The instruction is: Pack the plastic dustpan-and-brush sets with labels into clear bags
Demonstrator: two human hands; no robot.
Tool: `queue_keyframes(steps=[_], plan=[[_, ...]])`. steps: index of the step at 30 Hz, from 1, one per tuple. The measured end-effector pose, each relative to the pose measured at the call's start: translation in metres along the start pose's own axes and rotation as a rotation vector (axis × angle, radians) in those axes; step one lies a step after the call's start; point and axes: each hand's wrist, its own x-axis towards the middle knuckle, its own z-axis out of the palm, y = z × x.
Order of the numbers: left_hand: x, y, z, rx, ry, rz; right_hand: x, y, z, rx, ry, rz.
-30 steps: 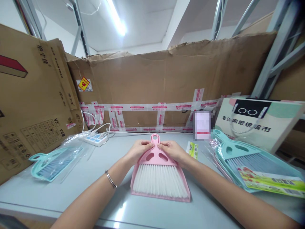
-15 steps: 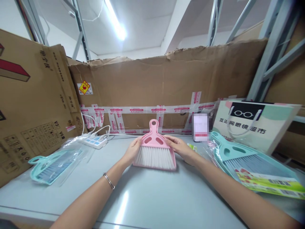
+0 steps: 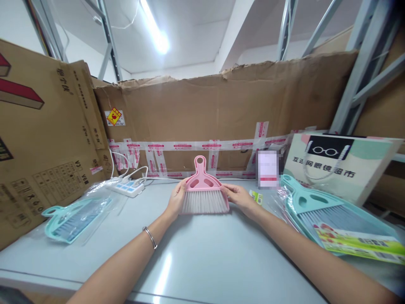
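Observation:
Between my two hands stands a pink brush and dustpan set (image 3: 204, 185), upright with its handle at the top and white bristles facing me. The brush lies nested against the pan, whose rim shows behind it. My left hand (image 3: 177, 197) is closed on the set's left edge, the thumb in front. At the right edge my right hand (image 3: 238, 198) grips with thumb and fingers; part of its fingers is hidden behind the pan. A silver bracelet (image 3: 149, 237) circles my left wrist.
Turquoise brush and dustpan sets in clear wrap lie on the left (image 3: 74, 221) and right (image 3: 335, 211). A white power strip (image 3: 129, 188), a blurred-out phone-like object (image 3: 268, 169) and a paper bag (image 3: 341, 164) stand toward the back. Cardboard boxes (image 3: 190, 109) wall the table (image 3: 202, 261).
The pink set has risen slightly and tilted, its handle moving a little left and its lower edge moving up. Both hands keep hold of it.

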Motion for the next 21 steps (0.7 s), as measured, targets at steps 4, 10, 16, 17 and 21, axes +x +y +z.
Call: queue_keyframes(steps=[4,10,16,17,21], plan=[[0.0,0.0,0.0,-0.016,0.019,-0.013,0.009,-0.01,-0.026,-0.144,0.026,-0.036],[0.001,-0.004,0.002,-0.075,0.086,-0.098,0.015,-0.008,-0.094,-1.144,0.053,0.18],[0.002,-0.002,0.003,-0.099,0.115,-0.127,0.021,0.009,-0.101,-1.215,-0.007,0.33],[0.002,-0.002,0.003,-0.104,0.114,-0.135,0.023,0.009,-0.101,-1.217,-0.01,0.337],[0.001,-0.003,0.002,-0.12,0.126,-0.162,0.027,0.006,-0.104,-1.178,-0.035,0.325]])
